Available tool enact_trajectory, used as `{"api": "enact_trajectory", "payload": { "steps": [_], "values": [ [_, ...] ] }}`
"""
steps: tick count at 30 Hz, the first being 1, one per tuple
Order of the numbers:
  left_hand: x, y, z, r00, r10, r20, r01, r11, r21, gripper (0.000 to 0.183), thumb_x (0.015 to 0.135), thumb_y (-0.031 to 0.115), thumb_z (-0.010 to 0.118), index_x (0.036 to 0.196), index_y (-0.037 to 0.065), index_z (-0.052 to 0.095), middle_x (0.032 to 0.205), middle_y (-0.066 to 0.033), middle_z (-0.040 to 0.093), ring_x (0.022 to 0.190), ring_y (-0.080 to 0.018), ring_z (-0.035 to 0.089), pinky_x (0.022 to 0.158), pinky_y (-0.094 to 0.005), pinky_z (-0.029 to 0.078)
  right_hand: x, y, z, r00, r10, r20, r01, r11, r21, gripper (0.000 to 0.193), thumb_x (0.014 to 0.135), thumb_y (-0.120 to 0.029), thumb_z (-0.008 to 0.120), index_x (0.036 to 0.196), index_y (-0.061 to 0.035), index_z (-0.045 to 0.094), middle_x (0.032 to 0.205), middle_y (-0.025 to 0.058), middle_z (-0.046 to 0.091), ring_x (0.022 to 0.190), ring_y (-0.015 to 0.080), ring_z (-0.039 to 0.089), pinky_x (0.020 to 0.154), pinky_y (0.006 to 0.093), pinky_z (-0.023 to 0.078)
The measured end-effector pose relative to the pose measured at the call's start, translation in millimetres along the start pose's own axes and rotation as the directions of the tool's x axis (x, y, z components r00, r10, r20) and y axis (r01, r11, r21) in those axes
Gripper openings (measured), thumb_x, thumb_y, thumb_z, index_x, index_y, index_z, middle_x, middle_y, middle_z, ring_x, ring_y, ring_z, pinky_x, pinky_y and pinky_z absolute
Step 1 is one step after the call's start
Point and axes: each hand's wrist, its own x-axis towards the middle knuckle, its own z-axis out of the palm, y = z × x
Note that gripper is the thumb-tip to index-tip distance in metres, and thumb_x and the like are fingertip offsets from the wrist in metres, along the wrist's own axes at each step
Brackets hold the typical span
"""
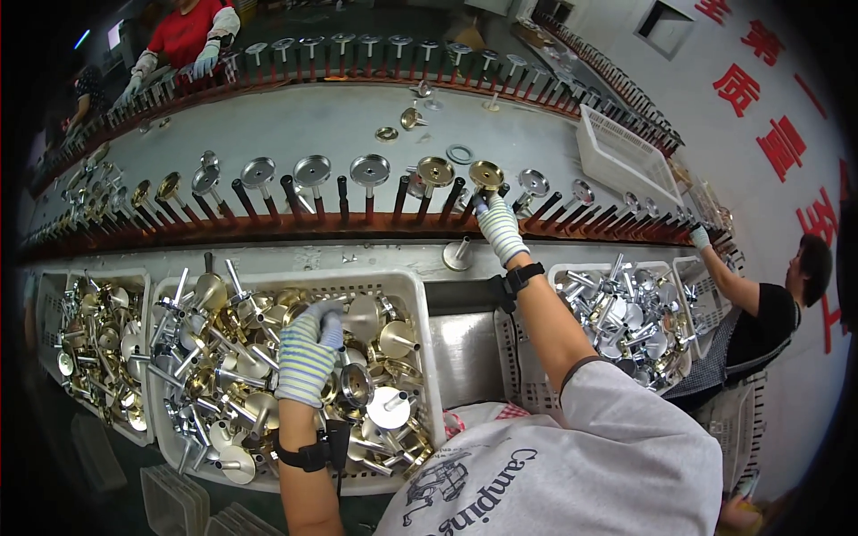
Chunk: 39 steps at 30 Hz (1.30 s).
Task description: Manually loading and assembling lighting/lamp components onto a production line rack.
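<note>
My right hand [500, 228], in a striped knit glove, reaches to the row of upright rods. Its fingers close on the stem of a gold disc-shaped metal part [486, 175] standing there. My left hand [309, 351], in a matching glove, is over a white plastic basket [427, 357] heaped with gold and silver stemmed metal discs. Its fingers curl among the parts; what they hold, if anything, is hidden. Another gold disc [436, 171] and a silver disc [369, 170] stand on rods to the left of my right hand. One stemmed disc [458, 255] rests on the near ledge.
A basket of silver parts [626, 313] is at right, another basket [143, 357] at left. Loose discs [411, 118] and an empty white crate [626, 161] lie on the table behind. Co-workers stand at far left [183, 40] and right [751, 330].
</note>
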Motion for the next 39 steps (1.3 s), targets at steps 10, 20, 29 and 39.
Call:
{"api": "enact_trajectory", "payload": {
  "steps": [10, 20, 29, 39],
  "values": [
    [-7.8, 18.8, 2.7, 0.992, -0.101, 0.081, 0.129, 0.704, -0.699, 0.019, 0.086, 0.011, 0.055, 0.102, 0.002, 0.054, 0.074, -0.0050, 0.061, 0.051, -0.0046, 0.048, 0.046, -0.0176, 0.039, -112.5, -131.5, -86.7, 0.437, -0.722, 0.537, -0.044, 0.579, 0.814, 0.075, 0.076, -0.034, 0.068, 0.135, -0.0063, 0.031, 0.124, 0.0139, 0.046, 0.118, 0.0213, 0.043, 0.099, 0.0339, 0.034],
    [-11.3, 19.1, 8.6, 0.958, -0.065, 0.279, 0.178, 0.897, -0.404, 0.025, 0.082, 0.014, 0.056, 0.104, 0.002, 0.055, 0.083, -0.0057, 0.059, 0.063, -0.0091, 0.053, 0.056, -0.0216, 0.045, -134.4, -121.2, -87.4, 0.707, -0.692, 0.147, 0.289, 0.472, 0.833, 0.066, 0.074, -0.012, 0.063, 0.134, -0.0059, 0.035, 0.134, 0.0124, 0.037, 0.126, 0.0248, 0.033, 0.104, 0.0360, 0.027],
    [-9.0, -5.8, -1.3, 0.940, -0.023, 0.339, -0.143, 0.878, 0.457, 0.030, 0.076, 0.030, 0.058, 0.093, 0.006, 0.064, 0.088, -0.0158, 0.063, 0.085, -0.0304, 0.060, 0.076, -0.0374, 0.047, 3.9, 40.5, -115.6, 0.828, -0.270, -0.491, 0.327, 0.945, 0.032, 0.056, 0.069, 0.004, 0.058, 0.123, -0.0084, 0.048, 0.117, 0.0158, 0.051, 0.104, 0.0313, 0.052, 0.091, 0.0359, 0.044],
    [2.3, -26.0, -7.9, 0.984, 0.178, -0.033, -0.176, 0.983, 0.043, 0.014, 0.079, 0.008, 0.057, 0.092, 0.003, 0.061, 0.082, -0.0132, 0.060, 0.069, -0.0234, 0.059, 0.062, -0.0315, 0.049, 38.5, 32.0, -89.1, 0.883, -0.385, -0.268, 0.321, 0.912, -0.255, 0.057, 0.062, -0.004, 0.068, 0.116, -0.0126, 0.051, 0.118, 0.0109, 0.052, 0.102, 0.0340, 0.050, 0.091, 0.0408, 0.041]
  ]
}}
